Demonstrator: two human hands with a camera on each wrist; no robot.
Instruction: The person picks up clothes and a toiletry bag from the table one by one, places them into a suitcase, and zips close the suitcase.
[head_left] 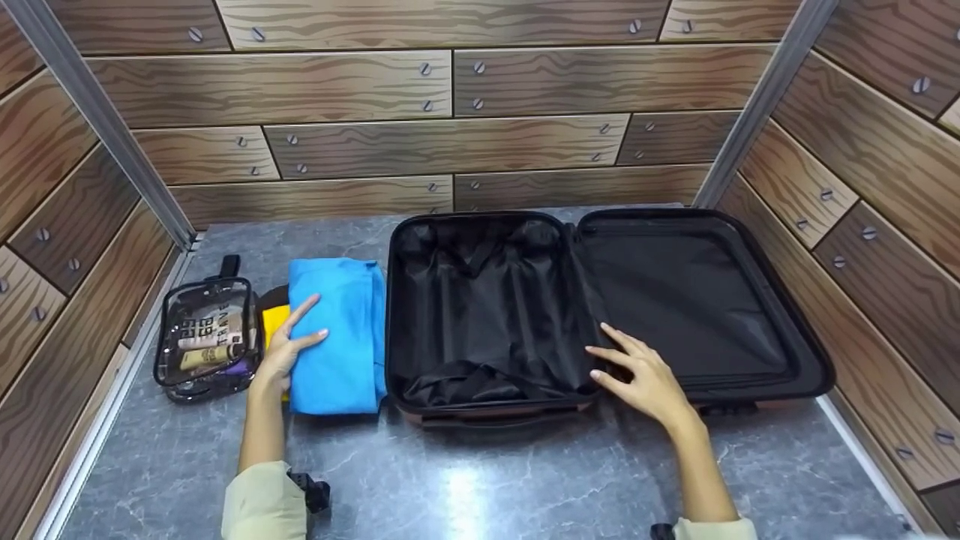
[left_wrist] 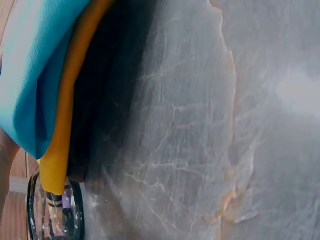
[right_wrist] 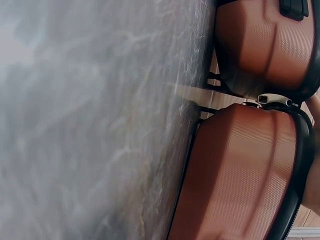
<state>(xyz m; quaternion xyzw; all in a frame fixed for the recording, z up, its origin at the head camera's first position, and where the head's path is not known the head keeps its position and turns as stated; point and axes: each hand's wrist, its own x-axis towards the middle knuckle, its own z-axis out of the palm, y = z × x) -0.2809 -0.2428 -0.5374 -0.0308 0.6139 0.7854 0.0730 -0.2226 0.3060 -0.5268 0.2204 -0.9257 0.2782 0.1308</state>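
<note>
My left hand (head_left: 282, 352) lies at the left edge of a folded blue cloth (head_left: 334, 337), two straight digits spread over its top; the other fingers are hidden. Beneath the cloth, a yellow folded piece (head_left: 274, 324) and a black one (head_left: 273, 298) show at the left. An open suitcase (head_left: 487, 417) lies to the right, black lining inside both halves. Over its middle, where the halves meet, my right hand (head_left: 646, 379) has its fingers straight and spread. The right wrist view shows the suitcase's ribbed copper-brown shell (right_wrist: 240, 170).
Left of the stacked cloths stands a clear zip pouch (head_left: 206, 337) with tubes and small toiletries in it. Everything is on a grey marbled table (head_left: 480, 480). Wood-patterned panels (head_left: 450, 150) wall in the back and both sides.
</note>
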